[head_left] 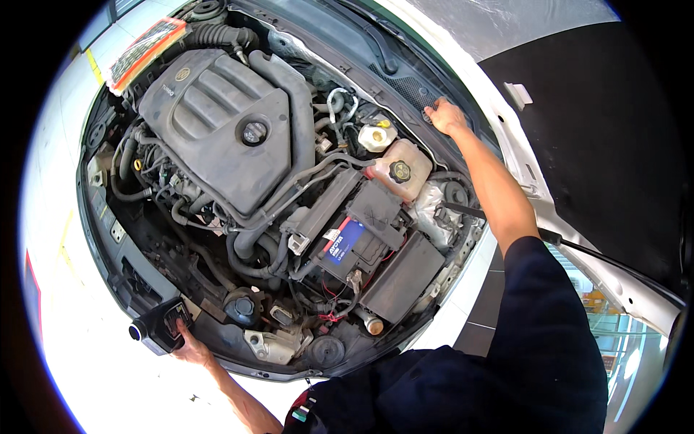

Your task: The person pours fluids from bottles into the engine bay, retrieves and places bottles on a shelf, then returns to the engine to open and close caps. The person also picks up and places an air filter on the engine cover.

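My left hand [191,346] is wrapped round a black plastic bottle [160,327] with a dark cap, tilted over the car's front edge at the lower left. On the far right, my right hand [447,116] is closed at the black cowl grille [405,85] below the windscreen. A small dark shape shows at its fingertips, too unclear to name. Nearest to that hand are a small whitish fluid reservoir [377,137], its round top pale yellow, and a larger translucent coolant tank [412,160] with a black cap [399,171].
A grey engine cover [210,119] with an oil filler cap [253,132] fills the bay's left. An orange-edged air filter [148,52] lies at the far left. The battery [347,249] sits right of centre. An open black-lined panel [593,137] stands at right.
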`<state>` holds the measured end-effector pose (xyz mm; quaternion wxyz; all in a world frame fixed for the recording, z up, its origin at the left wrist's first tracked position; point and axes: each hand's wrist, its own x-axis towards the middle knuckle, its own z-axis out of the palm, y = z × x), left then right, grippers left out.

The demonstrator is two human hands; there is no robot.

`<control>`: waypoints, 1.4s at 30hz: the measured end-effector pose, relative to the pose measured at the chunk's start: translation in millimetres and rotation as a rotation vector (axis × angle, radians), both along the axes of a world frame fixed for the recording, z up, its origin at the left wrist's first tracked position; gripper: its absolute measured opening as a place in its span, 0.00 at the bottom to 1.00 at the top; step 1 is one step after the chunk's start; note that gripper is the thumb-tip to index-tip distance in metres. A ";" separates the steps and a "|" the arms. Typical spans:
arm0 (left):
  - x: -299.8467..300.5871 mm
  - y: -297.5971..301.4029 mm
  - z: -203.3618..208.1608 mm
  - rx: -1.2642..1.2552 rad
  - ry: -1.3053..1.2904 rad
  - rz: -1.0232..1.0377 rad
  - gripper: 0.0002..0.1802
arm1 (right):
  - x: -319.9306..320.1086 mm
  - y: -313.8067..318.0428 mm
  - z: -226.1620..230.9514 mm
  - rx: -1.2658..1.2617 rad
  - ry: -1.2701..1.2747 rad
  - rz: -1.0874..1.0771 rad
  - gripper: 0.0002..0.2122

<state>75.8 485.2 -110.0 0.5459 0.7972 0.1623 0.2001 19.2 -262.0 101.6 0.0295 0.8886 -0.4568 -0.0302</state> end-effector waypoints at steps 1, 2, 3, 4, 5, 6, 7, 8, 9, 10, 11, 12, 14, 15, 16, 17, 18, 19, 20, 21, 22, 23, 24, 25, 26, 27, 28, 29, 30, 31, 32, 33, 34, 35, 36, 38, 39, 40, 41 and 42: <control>0.3 -2.0 1.8 0.000 0.011 -0.005 0.36 | -2.7 -12.9 -9.3 -0.012 -0.009 -0.045 0.31; -0.5 -0.4 1.8 0.048 0.054 0.025 0.36 | 2.0 -16.6 -15.0 0.064 0.010 -0.109 0.36; -0.3 0.2 1.6 0.040 0.046 0.031 0.36 | 4.2 -18.8 -21.3 0.074 0.002 -0.113 0.35; 0.1 0.6 1.1 0.032 0.039 0.036 0.37 | 5.6 -20.6 -27.2 0.082 -0.006 -0.118 0.35; -1.0 0.6 0.9 0.022 0.035 0.044 0.37 | 7.4 -21.6 -31.2 0.089 -0.010 -0.121 0.34; -1.2 2.2 0.1 0.057 0.038 0.056 0.37 | 7.8 -23.2 -33.4 0.065 -0.023 -0.114 0.32; -0.7 4.4 -0.9 0.092 0.041 0.066 0.38 | 7.8 -23.8 -36.5 0.050 -0.044 -0.089 0.32; -0.1 3.4 -0.1 0.124 0.047 0.073 0.38 | 5.5 -23.9 -37.1 0.031 -0.062 -0.068 0.31; -0.4 2.9 0.9 0.122 0.073 0.080 0.38 | 2.4 -23.6 -37.7 0.012 -0.080 -0.048 0.31; -1.2 3.1 2.6 0.119 0.099 0.086 0.39 | 1.3 -22.2 -40.5 0.003 -0.128 -0.033 0.27; -1.2 1.9 4.9 0.113 0.122 0.097 0.39 | 2.5 -20.5 -38.9 0.013 -0.131 -0.028 0.26; -0.9 3.4 2.1 0.081 0.091 0.087 0.39 | 3.4 -18.4 -37.6 0.024 -0.134 -0.022 0.25; 0.8 5.8 -4.2 0.013 0.029 0.066 0.40 | 0.0 -19.2 -38.2 0.058 -0.121 -0.009 0.23; 1.1 5.3 -4.6 0.042 0.042 0.068 0.39 | -2.0 -22.7 -40.2 0.080 -0.105 -0.001 0.23; 0.8 4.7 -5.3 0.072 0.056 0.071 0.38 | -3.2 -27.0 -40.8 0.102 -0.090 0.007 0.22; 0.3 2.9 -3.5 0.102 0.069 0.078 0.37 | -1.1 -31.3 -37.7 0.161 -0.053 -0.020 0.22; 0.4 1.6 -1.5 0.093 0.071 0.072 0.37 | 1.3 -36.0 -33.4 0.220 -0.017 -0.047 0.23; 0.9 0.3 0.8 0.083 0.073 0.066 0.36 | 1.6 -39.3 -29.9 0.279 0.020 -0.073 0.23; 0.9 -1.1 2.8 0.073 0.076 0.063 0.36 | 1.3 -40.7 -29.6 0.333 -0.027 -0.104 0.24; 0.9 -2.3 4.1 0.088 0.073 0.078 0.38 | 0.5 -42.2 -28.7 0.371 -0.071 -0.125 0.24; 1.0 -3.4 5.0 0.103 0.070 0.092 0.39 | -0.8 -43.5 -27.8 0.410 -0.115 -0.146 0.24; 0.0 -5.1 6.7 0.120 0.070 0.107 0.41 | -1.5 -41.7 -27.5 0.450 -0.155 -0.167 0.24; -0.6 -6.0 9.5 0.121 0.076 0.100 0.41 | -1.8 -40.2 -27.0 0.458 -0.159 -0.157 0.25; -0.6 -6.3 13.5 0.123 0.082 0.092 0.41 | -2.1 -38.9 -26.1 0.465 -0.163 -0.146 0.25; -0.8 -7.1 16.0 0.123 0.088 0.082 0.41 | -4.2 -40.6 -25.5 0.471 -0.168 -0.138 0.26; -1.1 -7.1 15.0 0.117 0.083 0.086 0.41 | -6.6 -41.9 -25.5 0.465 -0.203 -0.129 0.26; -1.3 -6.8 13.7 0.112 0.078 0.091 0.41 | -9.8 -42.7 -26.2 0.458 -0.239 -0.120 0.27; -1.0 -6.4 13.3 0.108 0.072 0.095 0.41 | -11.6 -43.5 -27.3 0.453 -0.276 -0.111 0.28; -1.4 -6.2 13.4 0.127 0.075 0.091 0.40 | -14.1 -43.9 -29.2 0.361 -0.282 -0.055 0.28; -1.9 -6.2 13.5 0.146 0.079 0.087 0.40 | -17.8 -44.1 -31.4 0.268 -0.287 0.001 0.28; -2.1 -6.3 13.4 0.166 0.083 0.083 0.40 | -18.8 -42.8 -32.2 0.175 -0.292 0.057 0.29; -1.9 -8.0 13.3 0.161 0.075 0.086 0.40 | -17.6 -43.3 -31.8 0.190 -0.293 0.036 0.29; -1.5 -11.1 13.1 0.156 0.067 0.089 0.40 | -15.9 -44.7 -30.9 0.204 -0.293 0.015 0.29; -1.0 -11.5 13.4 0.152 0.058 0.092 0.40 | -13.6 -44.2 -31.2 0.220 -0.295 -0.005 0.29; -0.7 -8.7 10.0 0.168 0.080 0.093 0.39 | -12.1 -43.6 -31.6 0.135 -0.301 0.015 0.30; -1.4 -1.3 0.3 0.198 0.126 0.101 0.37 | -10.3 -45.9 -30.8 0.187 -0.256 0.026 0.31; -1.2 -2.1 -4.5 0.090 0.062 0.077 0.34 | -8.6 -48.2 -29.9 0.212 -0.232 0.038 0.31; -1.5 -2.8 -4.5 -0.007 0.000 0.064 0.32 | -6.6 -49.6 -35.4 0.157 -0.229 0.055 0.32; -1.0 -5.5 -6.0 -0.104 -0.064 0.058 0.30 | -6.3 -52.4 -34.9 0.103 -0.228 0.078 0.32; -7.1 1.3 -5.6 -0.019 -0.022 0.060 0.26 | 3.7 -43.4 -35.8 0.139 -0.214 0.107 0.34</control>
